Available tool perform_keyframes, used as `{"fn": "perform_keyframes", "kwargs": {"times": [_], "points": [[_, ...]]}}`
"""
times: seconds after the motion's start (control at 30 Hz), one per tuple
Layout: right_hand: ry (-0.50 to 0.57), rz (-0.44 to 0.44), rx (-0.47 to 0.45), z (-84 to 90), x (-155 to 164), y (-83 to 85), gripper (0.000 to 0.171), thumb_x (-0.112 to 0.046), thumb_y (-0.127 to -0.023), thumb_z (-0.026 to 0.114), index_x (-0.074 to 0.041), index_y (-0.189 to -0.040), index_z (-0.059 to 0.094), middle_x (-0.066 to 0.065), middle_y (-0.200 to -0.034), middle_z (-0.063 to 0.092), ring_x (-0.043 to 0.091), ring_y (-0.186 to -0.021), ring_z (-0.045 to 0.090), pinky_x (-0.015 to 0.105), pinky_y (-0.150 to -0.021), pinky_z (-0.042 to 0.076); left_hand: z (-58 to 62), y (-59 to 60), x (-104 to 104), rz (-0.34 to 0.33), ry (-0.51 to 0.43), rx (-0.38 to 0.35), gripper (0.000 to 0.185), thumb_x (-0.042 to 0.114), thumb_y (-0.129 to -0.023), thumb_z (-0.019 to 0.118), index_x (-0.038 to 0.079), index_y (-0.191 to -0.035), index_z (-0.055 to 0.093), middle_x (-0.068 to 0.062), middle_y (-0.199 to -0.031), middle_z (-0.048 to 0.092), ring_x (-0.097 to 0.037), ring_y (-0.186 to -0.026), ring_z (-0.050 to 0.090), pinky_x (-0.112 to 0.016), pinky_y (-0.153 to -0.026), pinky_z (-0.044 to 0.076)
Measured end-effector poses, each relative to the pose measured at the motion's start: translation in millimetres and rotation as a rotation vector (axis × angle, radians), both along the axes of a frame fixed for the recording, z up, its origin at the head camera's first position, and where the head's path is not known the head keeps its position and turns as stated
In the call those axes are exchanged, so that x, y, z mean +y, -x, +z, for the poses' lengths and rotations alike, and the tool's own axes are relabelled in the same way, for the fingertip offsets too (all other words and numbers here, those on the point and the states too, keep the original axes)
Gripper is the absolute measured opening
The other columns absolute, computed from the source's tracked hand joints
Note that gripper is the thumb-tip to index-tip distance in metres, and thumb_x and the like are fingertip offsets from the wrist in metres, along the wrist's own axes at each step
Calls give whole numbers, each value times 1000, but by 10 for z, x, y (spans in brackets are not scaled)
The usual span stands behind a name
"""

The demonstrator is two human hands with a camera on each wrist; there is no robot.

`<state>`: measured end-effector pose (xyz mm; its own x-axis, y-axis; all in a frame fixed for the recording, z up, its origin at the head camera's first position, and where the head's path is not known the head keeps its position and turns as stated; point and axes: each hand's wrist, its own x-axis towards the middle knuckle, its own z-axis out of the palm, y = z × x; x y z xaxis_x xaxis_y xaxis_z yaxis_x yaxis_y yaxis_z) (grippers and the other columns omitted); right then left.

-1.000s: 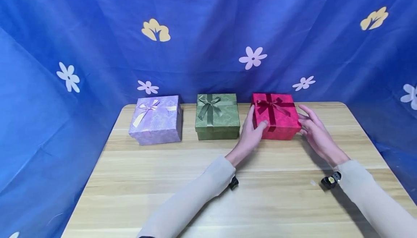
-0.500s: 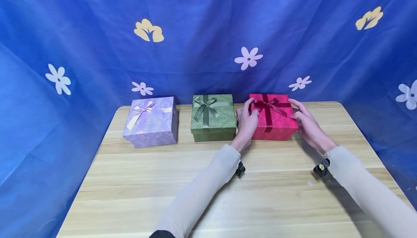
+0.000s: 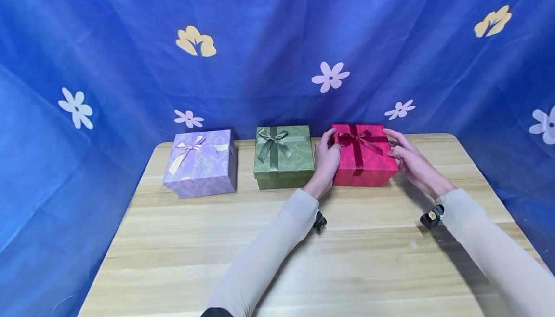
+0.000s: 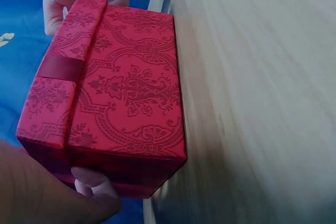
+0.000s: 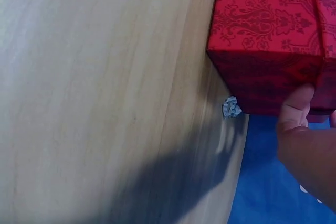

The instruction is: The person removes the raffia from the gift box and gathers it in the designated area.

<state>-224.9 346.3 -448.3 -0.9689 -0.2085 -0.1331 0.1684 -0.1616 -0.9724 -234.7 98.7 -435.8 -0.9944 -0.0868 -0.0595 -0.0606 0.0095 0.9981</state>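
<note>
Head view shows us a big blue cloth [image 3: 260, 66], printed with pale and yellow flowers, behind a light wooden surface [image 3: 173, 254]. Over this surface reach two beige sleeves [image 3: 264, 259]. Along the far edge we see three closed boxes in one row: at the left a purple box [image 3: 204, 167], turned slightly, in the middle a green box [image 3: 299, 160], and at the right end a red box [image 3: 375, 163], which stands on the surface between the two hands. The left hand [image 3: 325, 163] grips the red box at its left side and is near the green box; the right hand [image 3: 414, 163] grips the opposite side. From both wrist views we notice a thumb on the side of the red box, close to the lid's lower border. Under each wrist is a black device [image 3: 432, 217]. Smaller is the dark red bow [image 3: 360, 138] on the lid. Smallest, we find a grey crumpled bit [image 5: 231, 107] just beside the red box.
</note>
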Motion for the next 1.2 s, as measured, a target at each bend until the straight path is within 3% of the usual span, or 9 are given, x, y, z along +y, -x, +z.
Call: {"fn": "perform_keyframes", "kwargs": {"times": [0.07, 0.3, 0.43, 0.63, 0.77, 0.87, 1.0, 1.2], "points": [[3, 1, 3, 3, 11, -5, 69, 8, -106, 43, -23, -167, 38, 5, -131, 50, 2, -71, 56, 14, -55, 40, 4, -7, 3, -4, -10, 5, 56, -2, -100, 54, 16, -152, 65, -3, -131, 61, -20, -122, 53, -39, -107, 47], [89, -18, 4, 34, 54, -30, 66, 8, -109, 45, -22, -167, 41, 4, -133, 56, 7, -75, 67, 15, -59, 50, 32, -32, 3, -38, -72, 56, 63, -10, -96, 55, 12, -154, 62, -8, -136, 60, -21, -122, 59, -35, -103, 50], [114, -12, 15, 73, 48, -43, 64, 7, -110, 46, -22, -167, 41, 6, -139, 51, 9, -83, 70, 17, -64, 54, 52, -42, -20, -53, -111, 92, 64, -13, -96, 55, 9, -156, 59, -9, -137, 64, -17, -112, 61, -31, -96, 50], [142, -25, 60, 151, 45, -64, 64, 6, -111, 50, -18, -169, 38, 9, -138, 48, 14, -101, 69, 21, -79, 59, 115, -87, -54, -50, -88, 74, 59, -3, -102, 61, 7, -159, 53, -11, -136, 60, -12, -84, 53, -27, -80, 48], [243, -45, 56, 234, 71, -119, 64, 8, -110, 51, -15, -168, 34, 9, -131, 58, 14, -94, 71, 21, -76, 59, 212, -130, -47, -49, -62, 52, 54, 5, -103, 67, 3, -155, 54, -8, -126, 61, -9, -89, 56, -26, -80, 50], [296, -52, 36, 288, 95, -159, 49, 7, -111, 53, -8, -157, 49, 8, -124, 70, 13, -85, 72, 21, -73, 60, 301, -158, -56, -59, -81, 27, 50, 9, -103, 71, -1, -150, 58, -4, -115, 65, -9, -88, 60, -26, -78, 52], [299, -38, -23, 321, 150, -211, 26, 2, -112, 55, -2, -130, 74, 10, -113, 79, 14, -87, 76, 24, -79, 62, 419, -206, -108, -95, -88, -41, 46, 14, -102, 77, -5, -142, 65, -5, -100, 73, -12, -86, 68, -29, -78, 58], [355, -43, -140, 340, 245, -274, 26, -2, -114, 54, 3, -117, 80, 13, -106, 80, 18, -93, 79, 27, -83, 62, 525, -226, -174, -128, -11, -92, 35, 23, -98, 85, -4, -119, 75, -3, -102, 74, -16, -97, 69, -36, -91, 58]]}}
